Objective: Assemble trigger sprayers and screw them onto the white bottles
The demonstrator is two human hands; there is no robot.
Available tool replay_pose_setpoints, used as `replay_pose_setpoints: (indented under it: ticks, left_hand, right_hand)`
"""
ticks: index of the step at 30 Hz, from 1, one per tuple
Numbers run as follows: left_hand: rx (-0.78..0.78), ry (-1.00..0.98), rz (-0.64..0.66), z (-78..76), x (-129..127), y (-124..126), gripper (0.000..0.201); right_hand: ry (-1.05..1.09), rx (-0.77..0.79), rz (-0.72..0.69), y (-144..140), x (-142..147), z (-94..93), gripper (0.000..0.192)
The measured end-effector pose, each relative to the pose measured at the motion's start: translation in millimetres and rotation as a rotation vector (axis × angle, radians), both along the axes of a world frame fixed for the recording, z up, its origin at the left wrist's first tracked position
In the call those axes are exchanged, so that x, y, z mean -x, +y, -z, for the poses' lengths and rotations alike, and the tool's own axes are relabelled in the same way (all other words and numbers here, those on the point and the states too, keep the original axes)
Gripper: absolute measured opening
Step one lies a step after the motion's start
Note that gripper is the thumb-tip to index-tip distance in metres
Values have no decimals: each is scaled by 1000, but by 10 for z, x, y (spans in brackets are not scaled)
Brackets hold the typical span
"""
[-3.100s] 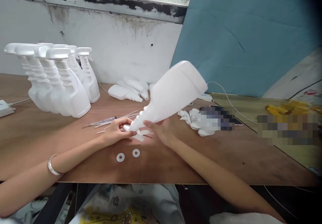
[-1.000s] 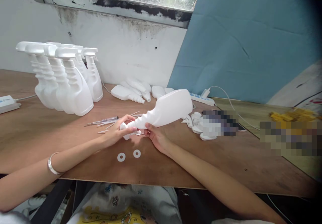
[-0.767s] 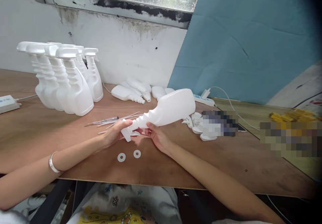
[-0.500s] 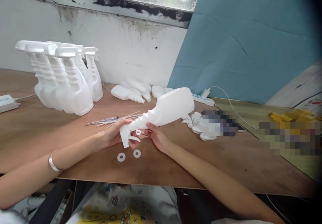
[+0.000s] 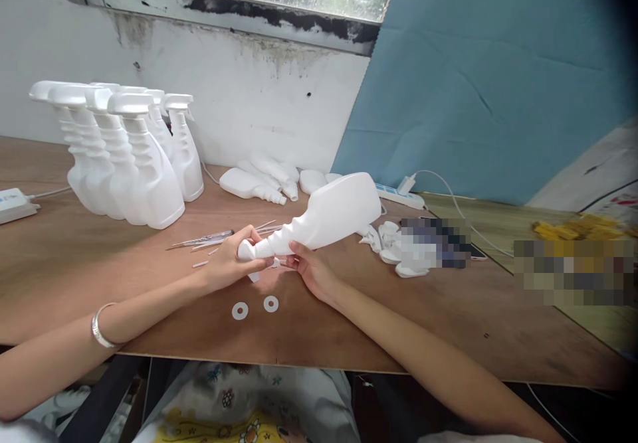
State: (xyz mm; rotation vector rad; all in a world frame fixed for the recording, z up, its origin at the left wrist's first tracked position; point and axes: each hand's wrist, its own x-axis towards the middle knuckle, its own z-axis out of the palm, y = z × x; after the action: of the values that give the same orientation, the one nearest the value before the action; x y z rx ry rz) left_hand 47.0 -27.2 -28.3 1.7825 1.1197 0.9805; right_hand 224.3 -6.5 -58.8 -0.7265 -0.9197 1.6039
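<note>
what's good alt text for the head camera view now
A white spray bottle, base tilted up, is held by a person's left hand at its spray head and right hand at its ribbed neck. Two white washers lie nearby on a brown table; more spray bottles stand upright at left.

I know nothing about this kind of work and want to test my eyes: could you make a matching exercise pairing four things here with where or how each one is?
1. Single spray bottle
2. Two white rings
3. Group of spray bottles
4. Blue sheet

A. standing upright, far left
B. hanging behind the table
C. tilted, held in the left hand and right hand
D. lying flat near the front edge

Pairs: 1-C, 2-D, 3-A, 4-B
</note>
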Motion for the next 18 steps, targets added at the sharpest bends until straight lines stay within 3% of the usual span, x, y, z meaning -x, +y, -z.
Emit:
replay_pose_setpoints:
  ticks: [2, 7, 9, 13, 18]
  left_hand:
    - [145, -100, 50, 30, 0, 27, 32]
    - [685, -548, 249, 87, 1, 90, 40]
    - [802, -602, 296, 90, 10, 100, 41]
    - [813, -598, 289, 68, 22, 99, 36]
    - [618, -449, 185, 68, 19, 100, 35]
  right_hand:
    - [5, 9, 7, 1, 0, -1, 20]
    - [9, 4, 5, 3, 5, -12, 21]
    - [-1, 6, 6, 2, 4, -14, 22]
    - [-17, 4, 9, -4, 1, -10, 21]
    - [-3, -18, 6, -9, 3, -9, 25]
